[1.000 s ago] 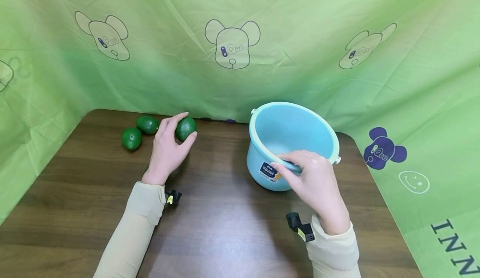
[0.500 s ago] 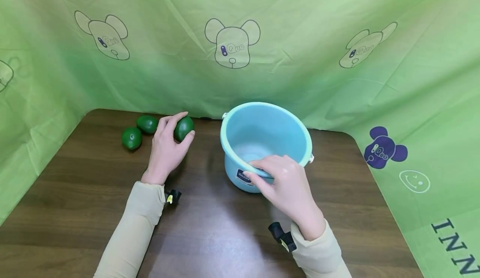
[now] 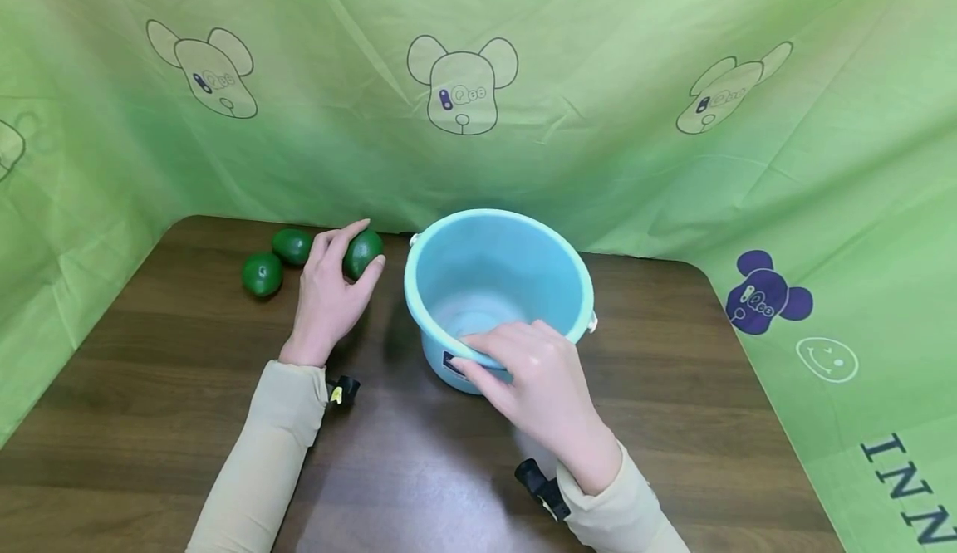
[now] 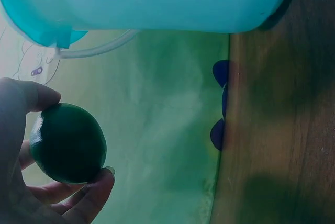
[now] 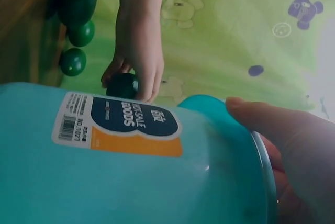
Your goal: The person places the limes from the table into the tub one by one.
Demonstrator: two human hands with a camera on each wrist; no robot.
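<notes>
My left hand [image 3: 329,296] holds a glossy dark green oval fruit [image 3: 363,254] between thumb and fingers. In the left wrist view that fruit [image 4: 70,143] is held above the table. With thumb and fingers, my right hand [image 3: 534,383] pinches the near rim of a light blue bucket [image 3: 497,221], just right of the held fruit. The bucket's inside shows nothing in it; whether its base touches the table I cannot tell. Two similar green fruits [image 3: 262,275] lie left of my left hand. The right wrist view shows another green fruit [image 5: 77,4], hidden from the head view.
The brown wooden table [image 3: 673,420] has rounded far corners. A green curtain [image 3: 336,154] with cartoon prints hangs behind and beside it. A label [image 5: 118,124] is stuck on the bucket's side, and its white handle [image 4: 102,51] hangs near the rim.
My right hand has brought the bucket leftwards, close to the held fruit. My left hand has barely moved, with the fruit still in its fingers. The fruits on the table have stayed put.
</notes>
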